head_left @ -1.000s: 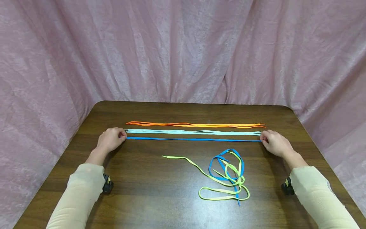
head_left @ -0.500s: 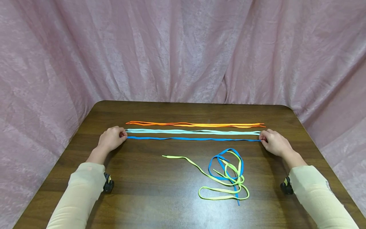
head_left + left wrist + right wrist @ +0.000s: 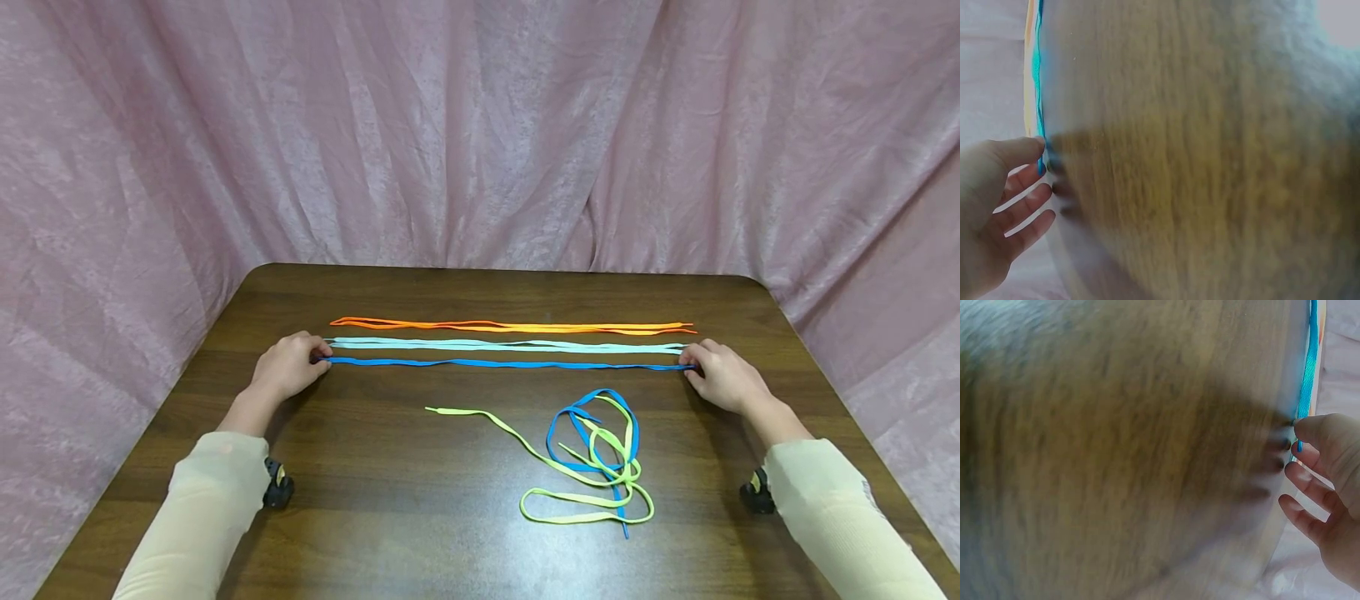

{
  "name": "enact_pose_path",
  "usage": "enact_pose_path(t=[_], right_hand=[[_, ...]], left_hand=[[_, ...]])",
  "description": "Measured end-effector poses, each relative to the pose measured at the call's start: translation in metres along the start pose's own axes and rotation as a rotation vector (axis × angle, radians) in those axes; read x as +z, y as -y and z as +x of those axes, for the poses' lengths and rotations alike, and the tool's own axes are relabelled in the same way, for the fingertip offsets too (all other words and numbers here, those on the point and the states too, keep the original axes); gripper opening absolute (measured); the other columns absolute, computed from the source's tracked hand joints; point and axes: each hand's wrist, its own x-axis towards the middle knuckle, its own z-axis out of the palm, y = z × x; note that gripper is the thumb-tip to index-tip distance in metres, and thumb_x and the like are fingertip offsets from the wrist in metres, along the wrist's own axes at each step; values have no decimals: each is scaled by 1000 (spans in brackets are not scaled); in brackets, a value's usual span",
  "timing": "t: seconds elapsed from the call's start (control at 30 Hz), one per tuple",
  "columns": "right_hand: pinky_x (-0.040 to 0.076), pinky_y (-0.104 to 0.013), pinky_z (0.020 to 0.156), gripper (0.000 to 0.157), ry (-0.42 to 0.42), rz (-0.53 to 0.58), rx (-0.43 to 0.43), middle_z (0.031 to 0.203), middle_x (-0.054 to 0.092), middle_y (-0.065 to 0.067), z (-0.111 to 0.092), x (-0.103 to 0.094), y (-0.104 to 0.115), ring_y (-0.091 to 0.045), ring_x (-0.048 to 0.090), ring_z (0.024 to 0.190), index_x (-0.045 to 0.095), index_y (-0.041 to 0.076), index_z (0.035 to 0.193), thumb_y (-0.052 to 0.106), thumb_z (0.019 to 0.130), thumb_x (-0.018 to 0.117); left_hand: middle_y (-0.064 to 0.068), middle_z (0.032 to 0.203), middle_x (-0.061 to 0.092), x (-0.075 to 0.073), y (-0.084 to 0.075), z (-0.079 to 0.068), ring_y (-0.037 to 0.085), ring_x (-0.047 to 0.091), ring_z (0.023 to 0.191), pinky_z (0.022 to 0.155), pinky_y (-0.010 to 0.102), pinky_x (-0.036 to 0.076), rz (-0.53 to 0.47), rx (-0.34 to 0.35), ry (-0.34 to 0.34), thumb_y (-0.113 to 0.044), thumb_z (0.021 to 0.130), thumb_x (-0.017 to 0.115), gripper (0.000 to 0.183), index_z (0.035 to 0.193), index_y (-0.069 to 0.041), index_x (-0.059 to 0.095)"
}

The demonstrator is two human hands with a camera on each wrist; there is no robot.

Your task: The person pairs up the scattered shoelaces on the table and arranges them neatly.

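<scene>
In the head view a blue shoelace [image 3: 487,363] lies stretched left to right across the wooden table. My left hand [image 3: 291,367] is at its left end, thumb and fingertips parted with the lace end showing between them. At the other end is my right hand [image 3: 723,375], its fingers likewise loosened about the tip. Both wrist views show the blue tip in the gap between thumb and index finger, the other fingers spread. Just behind lie a light-blue shoelace [image 3: 450,343] and an orange shoelace [image 3: 525,327], folded lengthwise and parallel to it.
A loose tangle of a yellow-green shoelace [image 3: 517,433] and another blue shoelace [image 3: 636,429] lies on the table [image 3: 375,500] nearer the front, right of centre. A pink curtain [image 3: 480,133] hangs behind the table's far edge.
The blue shoelace went from taut to slightly slack. Both hands have loosened their pinch and shifted slightly outward, so its ends now show between the fingers. The other laces have not moved.
</scene>
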Motion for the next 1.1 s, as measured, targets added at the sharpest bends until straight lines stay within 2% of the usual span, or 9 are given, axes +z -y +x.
enact_pose_path(t=[0.2,0.43,0.63,0.77,1.1], right_hand=[[46,-51,68,19,-23,-18,-19,94,59,-15,-5,-1,1,-36,57,83,64,6,95,4,76,68],[45,-52,70,23,-54,-28,-39,96,59,-16,-10,-3,4,-38,57,85,64,6,97,4,75,69],[45,-50,70,23,-86,-31,-83,97,60,-12,-9,-3,13,-35,57,86,64,7,96,4,74,70],[46,-48,69,25,-117,-39,-140,94,60,-10,-6,-2,22,-33,58,83,64,7,95,4,72,72],[47,-44,66,25,-134,-35,-248,89,62,-7,4,-4,48,-28,60,81,65,7,96,6,72,72]], left_hand=[[11,100,61,-3,-1,-6,35,59,92,69,52,45,13,13,-3,-19,82,66,20,102,-12,68],[10,106,60,-9,-8,-11,36,59,95,70,54,45,14,27,-22,-19,83,66,20,101,-12,67],[10,107,60,-13,-24,-15,35,59,95,70,53,46,3,72,-33,-18,84,66,21,103,-10,67],[7,107,61,-10,-34,-14,31,60,95,71,51,47,-4,114,-60,-19,83,67,21,102,-12,67],[3,103,61,-6,-67,-15,26,61,93,69,46,50,12,231,-91,-19,80,71,20,100,-14,68]])
